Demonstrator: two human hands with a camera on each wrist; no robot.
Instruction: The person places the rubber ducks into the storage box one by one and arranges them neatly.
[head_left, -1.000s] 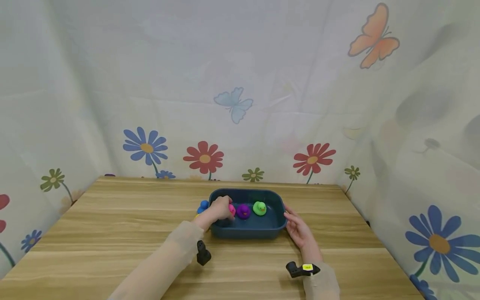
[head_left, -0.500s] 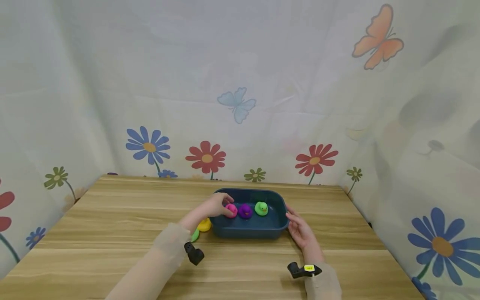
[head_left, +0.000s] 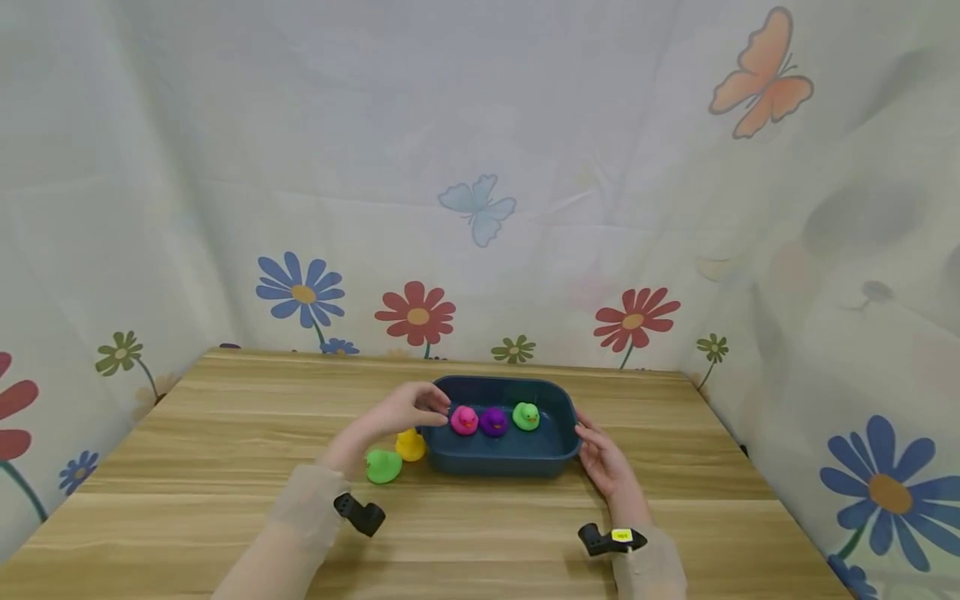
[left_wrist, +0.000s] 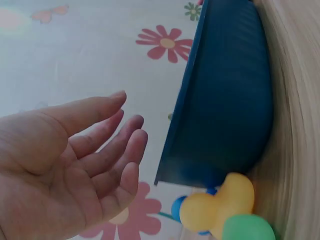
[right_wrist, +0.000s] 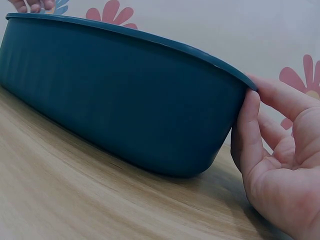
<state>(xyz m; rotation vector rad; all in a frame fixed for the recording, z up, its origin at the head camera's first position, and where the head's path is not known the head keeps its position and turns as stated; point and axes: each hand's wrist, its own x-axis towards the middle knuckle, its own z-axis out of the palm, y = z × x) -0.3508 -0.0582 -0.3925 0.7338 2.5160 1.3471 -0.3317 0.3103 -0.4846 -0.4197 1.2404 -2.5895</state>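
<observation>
A dark blue rectangular bin [head_left: 498, 467] stands on the wooden table. Inside it, in a row, sit a pink rubber duck [head_left: 465, 421], a purple rubber duck [head_left: 494, 422] and a light green rubber duck [head_left: 527, 417]. My left hand [head_left: 408, 408] hovers at the bin's left rim, fingers loosely bent and holding nothing. Below it, outside the bin, are a yellow rubber duck [head_left: 410, 446] and a green rubber duck [head_left: 384, 466]. A blue object [left_wrist: 178, 207] shows partly behind the yellow duck in the left wrist view. My right hand [head_left: 603, 462] rests its fingertips against the bin's right end.
The wooden table [head_left: 480, 542] reaches back to a hanging cloth [head_left: 480, 125] printed with flowers and butterflies, which also encloses both sides. Each wrist carries a small black camera, one seen at the left cuff and one at the right.
My left hand has let go of the pink duck, which stays in the bin, and drawn back leftward to the rim. The yellow and green ducks outside are now uncovered. My right hand stays put.
</observation>
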